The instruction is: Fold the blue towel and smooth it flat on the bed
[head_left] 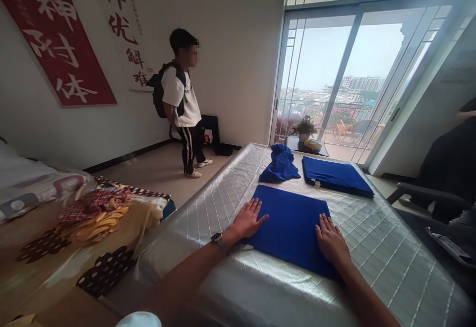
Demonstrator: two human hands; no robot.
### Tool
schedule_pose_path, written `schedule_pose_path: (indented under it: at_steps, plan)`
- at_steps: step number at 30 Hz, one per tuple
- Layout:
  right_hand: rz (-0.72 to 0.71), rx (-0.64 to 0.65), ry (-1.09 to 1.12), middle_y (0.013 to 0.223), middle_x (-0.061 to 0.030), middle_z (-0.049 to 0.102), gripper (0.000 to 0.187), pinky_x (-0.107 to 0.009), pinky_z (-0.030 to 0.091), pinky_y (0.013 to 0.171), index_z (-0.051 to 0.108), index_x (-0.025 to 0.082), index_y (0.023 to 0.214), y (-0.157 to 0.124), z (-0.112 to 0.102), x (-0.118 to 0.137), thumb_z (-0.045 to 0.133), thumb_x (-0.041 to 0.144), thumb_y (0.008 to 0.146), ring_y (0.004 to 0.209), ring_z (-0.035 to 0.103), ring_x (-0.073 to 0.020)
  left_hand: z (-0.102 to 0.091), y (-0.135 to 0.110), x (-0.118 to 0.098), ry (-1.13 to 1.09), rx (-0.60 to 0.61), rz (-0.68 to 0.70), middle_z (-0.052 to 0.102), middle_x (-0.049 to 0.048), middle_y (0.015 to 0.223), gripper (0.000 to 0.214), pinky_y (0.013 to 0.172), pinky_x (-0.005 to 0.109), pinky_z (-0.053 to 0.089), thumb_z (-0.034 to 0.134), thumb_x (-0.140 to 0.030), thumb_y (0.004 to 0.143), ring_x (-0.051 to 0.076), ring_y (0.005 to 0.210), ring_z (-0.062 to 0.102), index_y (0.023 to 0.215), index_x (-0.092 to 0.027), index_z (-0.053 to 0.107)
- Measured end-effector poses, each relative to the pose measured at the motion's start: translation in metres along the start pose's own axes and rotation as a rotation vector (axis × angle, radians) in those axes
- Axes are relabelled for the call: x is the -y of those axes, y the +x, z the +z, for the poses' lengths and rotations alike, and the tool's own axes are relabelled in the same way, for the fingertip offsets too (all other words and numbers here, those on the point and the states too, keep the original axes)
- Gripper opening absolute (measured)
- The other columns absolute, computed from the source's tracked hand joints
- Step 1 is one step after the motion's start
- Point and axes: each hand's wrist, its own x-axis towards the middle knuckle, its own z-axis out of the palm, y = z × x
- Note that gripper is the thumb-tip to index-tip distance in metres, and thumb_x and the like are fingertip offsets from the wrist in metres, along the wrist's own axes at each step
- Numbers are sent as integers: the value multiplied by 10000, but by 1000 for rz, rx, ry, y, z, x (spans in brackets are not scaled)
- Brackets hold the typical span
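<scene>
A folded blue cloth lies flat in front of me on the silver quilted cover of a bed-like surface. My left hand rests open on its left edge, thumb spread toward the middle. On the right edge lies my right hand, also open, fingers stretched out and pointing away from me. A small white label sticks out at the cloth's near left corner. Beyond it are a crumpled blue cloth and a folded blue stack with a white tag.
At the left, a second bed holds a plaid cloth and a yellow cloth. A person with a backpack stands by the wall. A potted plant is near the glass door. Dark chair arms are at right.
</scene>
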Motion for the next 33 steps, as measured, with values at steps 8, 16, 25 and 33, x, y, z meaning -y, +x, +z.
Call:
schedule_pose_path:
  at_steps: [8,16,25,33]
  plan:
    - [-172,-139,-83,1603,-118,320,625,-431,61,1249,402,51,1516,-45,-22,12,173,312,996,1514,200,-227,0,-2,-3,2,3,-16,163,141,1648,907,1244,407,118,35,-703,972,256,1530,125,1575,-56,236]
    - [-100,-20,3,1622,-134,256,642,-457,207,1221,333,44,1542,-68,6,0,169,359,1007,1506,219,-240,-12,16,-45,50,-16,55,267,175,1614,899,1237,442,157,54,-690,985,292,1516,179,1547,-37,309]
    - [-87,-19,18,1632,-103,252,605,-416,209,1220,333,95,1553,-69,7,-1,244,226,969,1514,197,-227,40,21,-177,-131,44,571,255,137,1627,787,1240,383,122,40,-602,1029,209,1524,163,1570,-68,245]
    - [-137,-25,-18,1636,-120,235,636,-453,181,1225,347,72,1545,-68,10,-3,177,364,1006,1520,162,-253,16,-7,-67,-60,80,335,182,86,1646,776,1245,415,92,84,-649,1015,220,1532,119,1592,-147,210]
